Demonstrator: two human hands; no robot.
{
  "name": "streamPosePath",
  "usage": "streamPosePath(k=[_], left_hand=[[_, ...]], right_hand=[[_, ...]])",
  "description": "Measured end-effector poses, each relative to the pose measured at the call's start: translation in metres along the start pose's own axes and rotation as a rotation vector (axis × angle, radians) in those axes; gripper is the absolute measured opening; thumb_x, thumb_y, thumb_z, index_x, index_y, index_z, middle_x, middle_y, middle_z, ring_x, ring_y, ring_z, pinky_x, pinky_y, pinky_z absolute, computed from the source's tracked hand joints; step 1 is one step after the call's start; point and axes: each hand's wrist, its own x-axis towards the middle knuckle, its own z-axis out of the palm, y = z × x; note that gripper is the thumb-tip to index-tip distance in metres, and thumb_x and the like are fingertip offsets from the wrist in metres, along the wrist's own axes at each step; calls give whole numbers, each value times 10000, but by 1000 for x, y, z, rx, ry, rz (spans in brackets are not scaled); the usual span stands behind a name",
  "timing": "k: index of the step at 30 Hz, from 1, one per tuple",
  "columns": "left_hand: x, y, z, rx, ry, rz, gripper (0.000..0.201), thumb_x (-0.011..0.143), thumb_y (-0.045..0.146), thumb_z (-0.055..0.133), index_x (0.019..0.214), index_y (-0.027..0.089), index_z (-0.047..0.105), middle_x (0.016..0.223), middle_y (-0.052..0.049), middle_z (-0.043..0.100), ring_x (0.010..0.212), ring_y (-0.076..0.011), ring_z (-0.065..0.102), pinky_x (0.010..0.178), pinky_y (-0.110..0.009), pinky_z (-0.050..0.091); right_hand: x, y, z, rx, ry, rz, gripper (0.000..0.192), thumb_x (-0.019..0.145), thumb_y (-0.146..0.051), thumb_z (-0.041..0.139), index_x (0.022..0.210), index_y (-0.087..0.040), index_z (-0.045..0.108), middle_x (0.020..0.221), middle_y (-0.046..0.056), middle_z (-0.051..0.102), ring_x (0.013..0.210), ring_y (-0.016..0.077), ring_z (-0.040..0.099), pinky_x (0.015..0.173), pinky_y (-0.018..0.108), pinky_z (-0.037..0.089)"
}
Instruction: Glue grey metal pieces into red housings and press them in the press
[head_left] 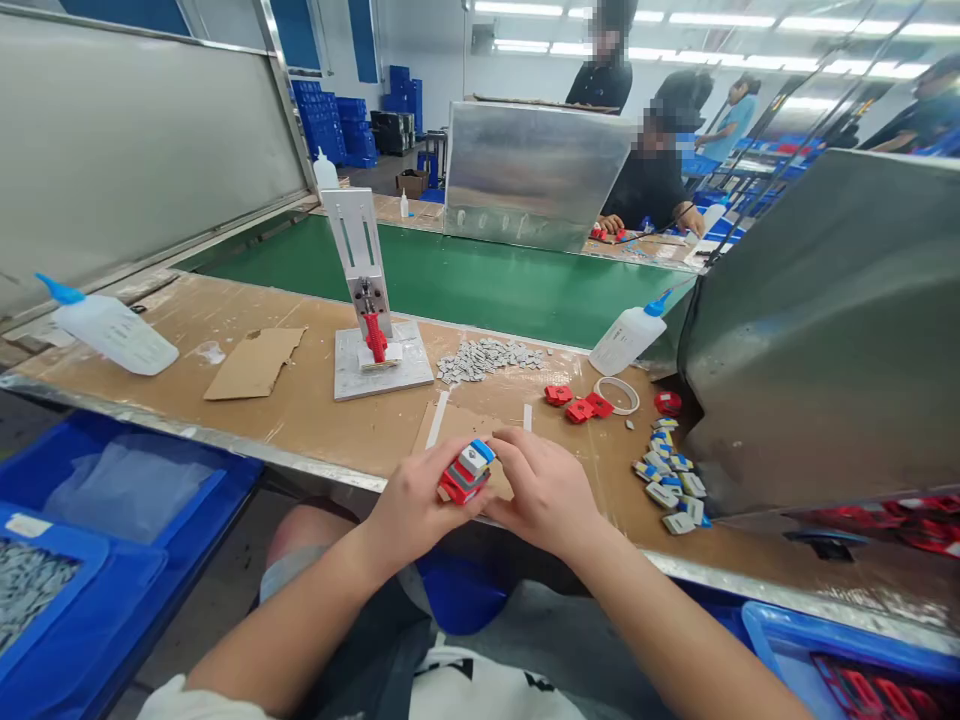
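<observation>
Left hand (411,503) and right hand (541,490) both grasp red bobbin with grey core (466,471) at worktop (315,410) near edge; fitting core in progress; next calls for steady squeeze.

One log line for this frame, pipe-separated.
left hand: grips red, grey and blue plastic part | right hand: pinches same part | position: above brown workbench edge | nearby: small grey chip pile

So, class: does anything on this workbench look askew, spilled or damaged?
Yes. The squeeze bottle at the far left lies tipped on its side, a pale smear beside it. A torn cardboard scrap sits nearby, and the small grey pieces lie in a loose scattered heap.
</observation>
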Motion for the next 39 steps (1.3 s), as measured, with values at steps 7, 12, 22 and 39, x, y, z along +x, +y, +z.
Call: streamPosePath(k=[7, 12, 22, 39], left_hand=[[4, -10, -18, 116, 10, 38, 579, 907, 152, 725, 1451, 291, 586, 1272, -52, 755, 1085, -218, 749, 934, -305, 600], [-7, -35, -35, 282, 168, -65, 426, 827, 127, 775, 1212, 251, 643, 1016, 1, 753, 862, -188, 727, 756, -268, 559], [-33, -77, -69, 620, 271, -163, 383, 875, 49, 672, 1200, 216, 556, 968, -37, 739, 842, -244, 751, 684, -299, 534], [-47, -119, -86, 312, 309, -250, 498, 879, 228, 815, 1339, 228, 625, 1141, -64, 777, 993, -243, 769, 806, -307, 594]], right_hand=[[11, 1, -9, 139, -209, 114, 235, 980, -246, 543, 1208, -197, 573, 1017, 98, 689, 860, 227, 681, 699, 341, 537], [49, 25, 17, 412, -326, 232, 181, 1007, -277, 530, 1101, -220, 674, 1002, 74, 707, 858, 194, 685, 677, 314, 551], [176, 53, 154, 808, -242, 537, 625, 864, -582, 686, 1345, -202, 564, 1258, 128, 686, 987, 214, 677, 671, 317, 611], [227, 27, 113, 1183, -260, 523, 698, 961, -799, 316, 1245, -252, 643, 949, 82, 692, 792, 214, 686, 636, 345, 560]])
